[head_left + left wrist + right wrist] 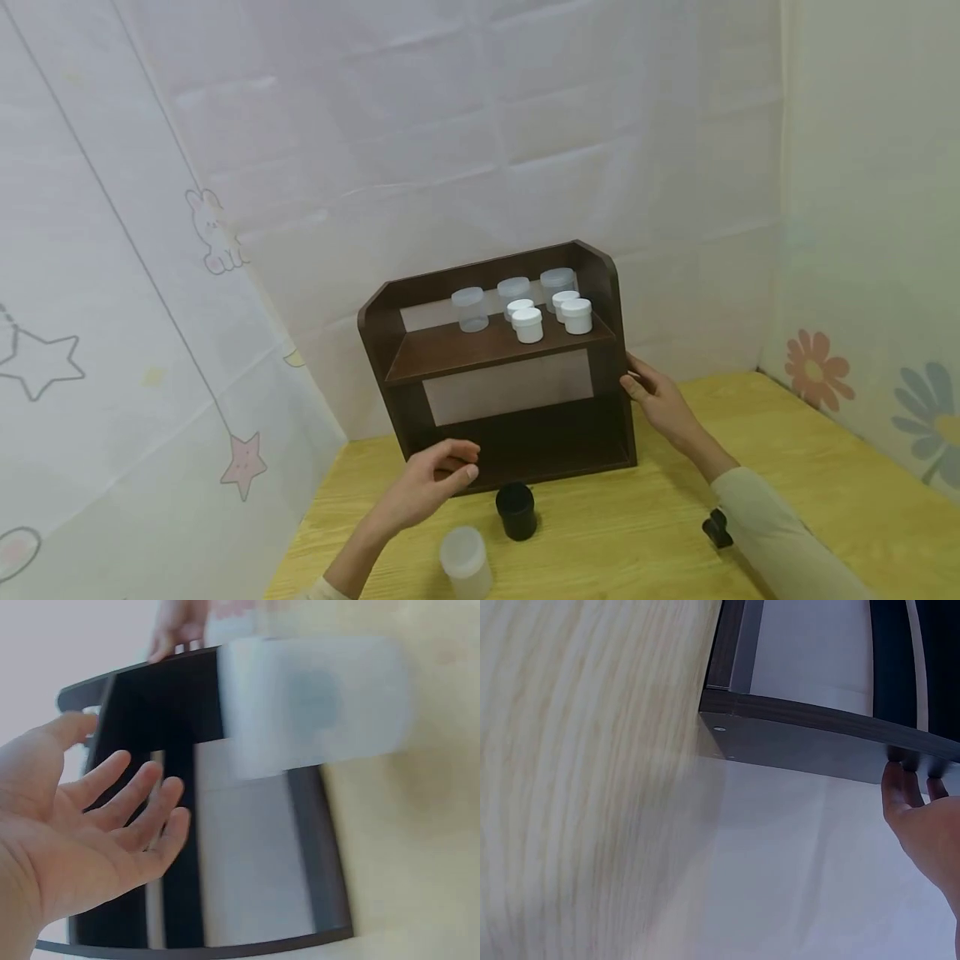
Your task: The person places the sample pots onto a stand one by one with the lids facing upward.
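A dark brown two-tier shelf [435, 354] stands on the table. My right hand [663, 408] rests against its right side; in the right wrist view the fingertips [892, 780] touch the outer side panel [802, 746]. In front of the shelf's lower left, my left hand [423, 487] is held up with loosely bent fingers and nothing in them. A black jar [517, 521] and a frosted white jar [467, 562] stand on the table to its right and below; the frosted jar [322, 705] looks blurred in the left wrist view.
On the upper tier are three clear jars [470, 310] at the back and several small white lidded jars [528, 327] toward the right. A small black object [717, 528] shows beside the right sleeve. Patterned white sheets [487, 150] hang behind the yellow wood-grain table [615, 542].
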A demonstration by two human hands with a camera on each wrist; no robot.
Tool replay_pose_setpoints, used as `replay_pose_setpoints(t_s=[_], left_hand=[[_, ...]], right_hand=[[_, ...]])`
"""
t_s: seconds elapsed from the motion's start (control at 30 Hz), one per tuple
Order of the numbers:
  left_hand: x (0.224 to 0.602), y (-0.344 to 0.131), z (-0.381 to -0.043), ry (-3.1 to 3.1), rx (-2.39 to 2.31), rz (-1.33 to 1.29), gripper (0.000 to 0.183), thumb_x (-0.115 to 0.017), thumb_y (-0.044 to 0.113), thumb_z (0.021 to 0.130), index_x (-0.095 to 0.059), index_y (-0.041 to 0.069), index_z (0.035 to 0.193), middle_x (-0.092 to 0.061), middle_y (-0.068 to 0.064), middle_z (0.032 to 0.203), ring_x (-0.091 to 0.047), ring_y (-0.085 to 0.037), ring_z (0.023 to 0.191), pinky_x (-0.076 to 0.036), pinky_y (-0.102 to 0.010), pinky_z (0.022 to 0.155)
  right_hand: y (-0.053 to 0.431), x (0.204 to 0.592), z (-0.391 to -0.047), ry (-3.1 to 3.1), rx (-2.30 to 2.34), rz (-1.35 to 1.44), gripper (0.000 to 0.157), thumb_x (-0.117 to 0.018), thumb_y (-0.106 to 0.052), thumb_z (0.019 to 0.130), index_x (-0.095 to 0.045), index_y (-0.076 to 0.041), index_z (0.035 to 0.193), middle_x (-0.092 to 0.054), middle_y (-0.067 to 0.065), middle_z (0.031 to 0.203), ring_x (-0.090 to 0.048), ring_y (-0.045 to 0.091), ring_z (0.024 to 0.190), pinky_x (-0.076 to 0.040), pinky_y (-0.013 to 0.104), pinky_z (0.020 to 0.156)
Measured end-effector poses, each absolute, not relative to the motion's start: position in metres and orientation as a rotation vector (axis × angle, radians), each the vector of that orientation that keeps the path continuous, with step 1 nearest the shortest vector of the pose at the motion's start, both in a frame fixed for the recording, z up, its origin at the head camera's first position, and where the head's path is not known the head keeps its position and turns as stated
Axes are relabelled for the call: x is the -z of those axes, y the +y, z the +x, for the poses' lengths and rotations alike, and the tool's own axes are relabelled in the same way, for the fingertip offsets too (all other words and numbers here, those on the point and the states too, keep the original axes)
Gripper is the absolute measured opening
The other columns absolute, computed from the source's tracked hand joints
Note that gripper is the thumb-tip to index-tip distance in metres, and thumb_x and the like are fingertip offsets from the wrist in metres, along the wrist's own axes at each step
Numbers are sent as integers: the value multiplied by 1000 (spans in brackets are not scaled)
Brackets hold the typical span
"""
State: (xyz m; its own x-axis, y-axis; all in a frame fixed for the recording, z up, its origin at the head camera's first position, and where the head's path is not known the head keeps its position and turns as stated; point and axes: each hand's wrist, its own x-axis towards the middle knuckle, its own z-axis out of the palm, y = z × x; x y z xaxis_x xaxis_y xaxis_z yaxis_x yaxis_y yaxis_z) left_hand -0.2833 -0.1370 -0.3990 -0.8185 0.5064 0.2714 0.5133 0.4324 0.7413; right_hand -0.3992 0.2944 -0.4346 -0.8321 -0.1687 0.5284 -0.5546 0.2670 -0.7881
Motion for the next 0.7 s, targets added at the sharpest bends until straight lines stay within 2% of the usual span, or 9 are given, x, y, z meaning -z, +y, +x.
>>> replay_pose_setpoints(t_s=[0.2,0.3,0.43,0.57,0.7], left_hand=[[434,-146,-262,-2891,1325,-976,50,-67,47,98,-55,29,143,-56,9,137,-55,-20,119,-46,-53,95],[444,-151,-254,-2962,1342,-1016,62,-74,45,94,-48,32,149,-50,6,142,-53,-22,119,-49,-49,92],[458,-158,-247,-3029,1354,-1024,78,-83,36,87,-41,38,153,-45,5,143,-51,-18,116,-50,-42,88],[466,-161,-244,-3032,1430,-984,81,-85,28,86,-41,32,154,-45,2,140,-49,-23,120,-46,-55,94],[474,-161,-245,-2985,1536,-911,74,-84,24,88,-46,26,152,-49,-2,139,-52,-26,115,-50,-50,89]], right_hand=[[295,433,-396,-2213,-1581,652,62,-48,-32,110,-23,-12,163,-25,14,164,-34,42,143,-38,52,106],[296,432,-395,-2211,-1585,632,63,-49,-33,109,-23,-10,163,-25,15,164,-34,43,142,-35,56,107],[295,432,-395,-2209,-1602,625,63,-50,-32,109,-24,-10,162,-25,16,164,-33,44,143,-33,58,107],[292,431,-393,-2206,-1604,632,63,-50,-30,109,-24,-9,162,-25,17,163,-33,45,143,-32,59,108],[291,430,-391,-2203,-1623,629,63,-50,-29,109,-24,-9,162,-24,17,163,-32,45,143,-32,60,108]])
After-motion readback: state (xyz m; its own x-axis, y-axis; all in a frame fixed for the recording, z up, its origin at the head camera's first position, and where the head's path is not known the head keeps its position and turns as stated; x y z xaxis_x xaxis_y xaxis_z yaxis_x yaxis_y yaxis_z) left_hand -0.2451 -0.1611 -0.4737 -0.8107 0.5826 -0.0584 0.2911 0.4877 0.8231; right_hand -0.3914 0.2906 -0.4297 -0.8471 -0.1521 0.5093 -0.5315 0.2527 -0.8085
